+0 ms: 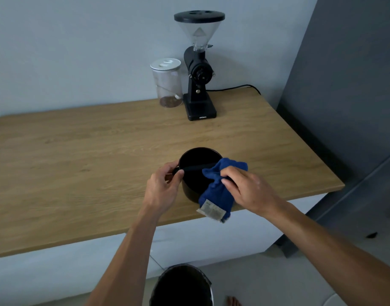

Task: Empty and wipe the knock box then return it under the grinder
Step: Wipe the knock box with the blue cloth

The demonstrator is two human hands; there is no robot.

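Note:
The black round knock box (195,161) stands upright on the wooden counter (79,155) near its front edge, a dark bar across its mouth. My left hand (165,186) grips the box's left rim and the bar's end. My right hand (244,186) pinches a blue cloth (218,193) that lies over the box's right rim and hangs down its front, a white label at its lower end. The black coffee grinder (199,69) with a clear hopper stands at the back of the counter, nothing on its base.
A clear jar (166,82) with a white lid and some coffee beans stands left of the grinder. The grinder's black cable (236,87) runs right along the wall. A black-lined bin (181,286) sits on the floor below. A grey panel rises at the right.

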